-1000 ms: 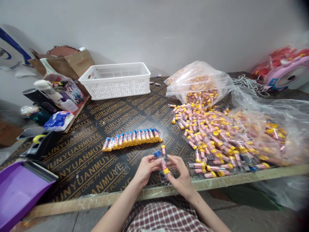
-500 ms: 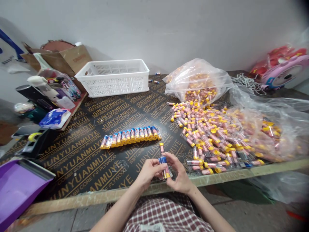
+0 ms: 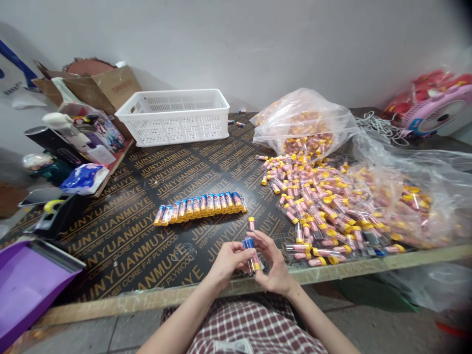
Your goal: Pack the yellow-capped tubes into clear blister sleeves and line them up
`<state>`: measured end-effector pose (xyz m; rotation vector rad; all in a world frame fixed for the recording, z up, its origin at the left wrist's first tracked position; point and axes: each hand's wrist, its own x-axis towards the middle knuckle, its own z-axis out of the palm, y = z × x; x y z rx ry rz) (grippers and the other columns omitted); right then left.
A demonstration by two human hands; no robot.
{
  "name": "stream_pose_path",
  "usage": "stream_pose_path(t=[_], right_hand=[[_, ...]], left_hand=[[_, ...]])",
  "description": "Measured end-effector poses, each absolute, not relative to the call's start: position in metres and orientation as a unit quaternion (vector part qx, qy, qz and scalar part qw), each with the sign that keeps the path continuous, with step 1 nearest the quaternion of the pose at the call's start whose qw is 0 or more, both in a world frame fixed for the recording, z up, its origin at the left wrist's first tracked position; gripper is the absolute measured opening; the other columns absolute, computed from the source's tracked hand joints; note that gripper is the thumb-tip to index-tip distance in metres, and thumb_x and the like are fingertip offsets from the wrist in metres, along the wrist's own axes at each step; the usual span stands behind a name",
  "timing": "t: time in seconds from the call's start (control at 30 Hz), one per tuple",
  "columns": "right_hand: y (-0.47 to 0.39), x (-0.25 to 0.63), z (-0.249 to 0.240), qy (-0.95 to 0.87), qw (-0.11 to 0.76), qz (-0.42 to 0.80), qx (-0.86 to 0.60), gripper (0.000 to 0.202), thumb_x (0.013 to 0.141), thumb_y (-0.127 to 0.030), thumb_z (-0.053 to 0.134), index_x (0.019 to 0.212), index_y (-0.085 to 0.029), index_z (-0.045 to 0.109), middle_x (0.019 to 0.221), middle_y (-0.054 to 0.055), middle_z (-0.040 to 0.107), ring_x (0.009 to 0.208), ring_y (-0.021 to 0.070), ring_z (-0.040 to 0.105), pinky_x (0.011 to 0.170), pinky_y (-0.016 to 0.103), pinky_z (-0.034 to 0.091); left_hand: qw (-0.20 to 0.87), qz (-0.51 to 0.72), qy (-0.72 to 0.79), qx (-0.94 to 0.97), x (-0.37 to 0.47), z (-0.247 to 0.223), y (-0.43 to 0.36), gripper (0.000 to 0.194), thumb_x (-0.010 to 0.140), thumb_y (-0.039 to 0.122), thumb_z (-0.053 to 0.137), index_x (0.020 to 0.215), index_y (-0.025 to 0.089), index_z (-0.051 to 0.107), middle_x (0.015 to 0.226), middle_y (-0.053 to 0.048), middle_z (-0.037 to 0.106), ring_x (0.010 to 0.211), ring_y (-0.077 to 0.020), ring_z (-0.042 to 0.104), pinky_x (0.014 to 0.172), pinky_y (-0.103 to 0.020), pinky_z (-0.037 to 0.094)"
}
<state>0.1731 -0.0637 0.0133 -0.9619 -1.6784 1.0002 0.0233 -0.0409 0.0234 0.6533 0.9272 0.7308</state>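
Near the table's front edge, my left hand and my right hand hold a small bundle of tubes between them, blue at the top and yellow at the bottom. The fingers of both hands are closed on it from either side. Just beyond my right fingertips is a single pink tube with a yellow cap. A row of blue and yellow tubes lies side by side ahead and to the left. On the right spreads a large pile of pink tubes with yellow caps.
A white plastic basket stands at the back. Behind the pile is a clear bag of tubes. A pink fan is at the far right. A tape dispenser and purple dustpan are at the left.
The single pink tube by my right fingertips has shifted slightly to the right. Both hands keep their hold on the bundle, almost unmoved.
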Motion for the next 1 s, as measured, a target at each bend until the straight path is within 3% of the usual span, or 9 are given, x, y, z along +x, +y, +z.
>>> stream_pose_path(t=[0.27, 0.4, 0.5, 0.6, 0.7, 0.87, 1.0], right_hand=[[-0.059, 0.169, 0.013, -0.685, 0.46, 0.418, -0.38, 0.081, 0.061, -0.004, 0.05, 0.137, -0.021, 0.027, 0.135, 0.012, 0.043, 0.12, 0.0261, 0.047, 0.099, 0.041, 0.044], [-0.054, 0.17, 0.014, -0.685, 0.441, 0.433, -0.386, 0.083, 0.068, -0.008, 0.055, 0.14, -0.026, 0.019, 0.143, 0.011, 0.032, 0.121, 0.0253, 0.046, 0.102, 0.044, 0.039], [-0.048, 0.18, 0.009, -0.668, 0.451, 0.418, -0.419, 0.08, 0.075, -0.016, 0.058, 0.141, -0.028, 0.016, 0.145, 0.01, 0.026, 0.121, 0.0251, 0.045, 0.104, 0.047, 0.035], [-0.042, 0.194, 0.003, -0.651, 0.453, 0.391, -0.466, 0.073, 0.079, -0.024, 0.058, 0.141, -0.028, 0.019, 0.142, 0.011, 0.031, 0.118, 0.0247, 0.048, 0.103, 0.047, 0.036], [-0.04, 0.2, 0.0, -0.652, 0.428, 0.367, -0.506, 0.068, 0.081, -0.028, 0.058, 0.139, -0.028, 0.024, 0.137, 0.01, 0.039, 0.114, 0.024, 0.051, 0.102, 0.046, 0.038], [-0.037, 0.197, -0.002, -0.683, 0.418, 0.304, -0.516, 0.06, 0.082, -0.03, 0.057, 0.136, -0.027, 0.031, 0.136, 0.009, 0.039, 0.113, 0.0234, 0.051, 0.097, 0.043, 0.043], [-0.024, 0.197, -0.01, -0.681, 0.41, 0.241, -0.557, 0.051, 0.082, -0.033, 0.056, 0.13, -0.025, 0.04, 0.127, 0.009, 0.047, 0.107, 0.0235, 0.053, 0.09, 0.042, 0.047]], left_hand=[[0.777, 0.345, 0.433, 0.298, 0.022, 0.026, -0.042, 0.04, 0.056, 0.042, 0.078, 0.07, 0.008, 0.064, 0.062, -0.005, 0.064, 0.049, -0.0106, 0.056, 0.049, -0.022, 0.046], [0.731, 0.372, 0.467, 0.331, 0.005, 0.027, -0.027, 0.038, 0.054, 0.045, 0.077, 0.064, 0.011, 0.062, 0.054, -0.003, 0.061, 0.044, -0.0098, 0.052, 0.046, -0.022, 0.043], [0.585, 0.43, 0.562, 0.396, -0.038, 0.033, 0.003, 0.036, 0.055, 0.046, 0.074, 0.058, 0.012, 0.061, 0.052, -0.002, 0.061, 0.042, -0.0099, 0.049, 0.044, -0.022, 0.04], [0.357, 0.456, 0.69, 0.434, -0.097, 0.041, 0.033, 0.035, 0.057, 0.048, 0.071, 0.06, 0.015, 0.062, 0.057, -0.004, 0.064, 0.05, -0.0135, 0.055, 0.05, -0.023, 0.041], [0.153, 0.353, 0.8, 0.46, -0.146, 0.043, 0.053, 0.036, 0.057, 0.052, 0.069, 0.06, 0.017, 0.063, 0.062, -0.006, 0.066, 0.06, -0.0187, 0.06, 0.057, -0.026, 0.041], [0.086, 0.183, 0.841, 0.501, -0.17, 0.037, 0.061, 0.042, 0.065, 0.059, 0.059, 0.064, 0.017, 0.068, 0.068, -0.012, 0.068, 0.068, -0.0255, 0.061, 0.059, -0.03, 0.038], [0.047, 0.256, 0.816, 0.517, -0.142, 0.039, 0.048, 0.045, 0.075, 0.058, 0.05, 0.073, 0.017, 0.07, 0.068, -0.009, 0.068, 0.065, -0.0216, 0.059, 0.058, -0.028, 0.037]])
